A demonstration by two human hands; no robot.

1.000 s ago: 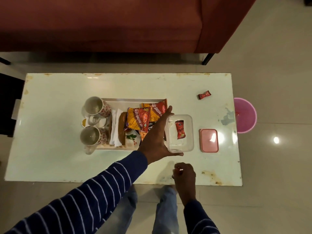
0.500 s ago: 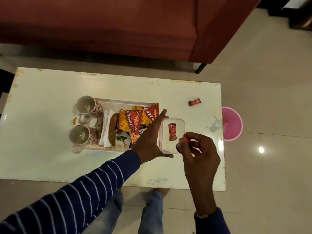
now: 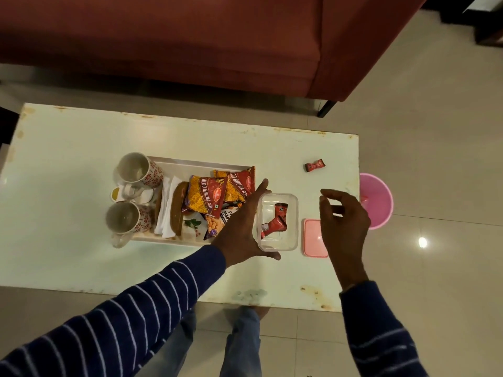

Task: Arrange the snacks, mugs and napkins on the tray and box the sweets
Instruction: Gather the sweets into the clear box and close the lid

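Observation:
A clear plastic box [image 3: 277, 244] stands on the white table right of the tray, with two red sweets [image 3: 275, 223] inside. My left hand [image 3: 242, 227] holds the box's left side, thumb along its near edge. My right hand [image 3: 343, 219] hovers right of the box with fingers apart and nothing in it, above the pink lid [image 3: 313, 240]. One more red sweet [image 3: 315, 167] lies far right on the table. The white tray [image 3: 190, 165] carries two patterned mugs [image 3: 136, 170], white napkins [image 3: 166, 210] and several snack packets [image 3: 209, 197].
A pink bin [image 3: 379, 200] stands on the floor off the table's right edge. A red sofa [image 3: 190, 42] runs along the far side. The white table [image 3: 68, 208] has worn, rust-marked edges. My legs show below its near edge.
My right hand brought a sweet from the near edge to the box and let it go inside. It has since drawn back to the right, empty. My left hand stayed on the box.

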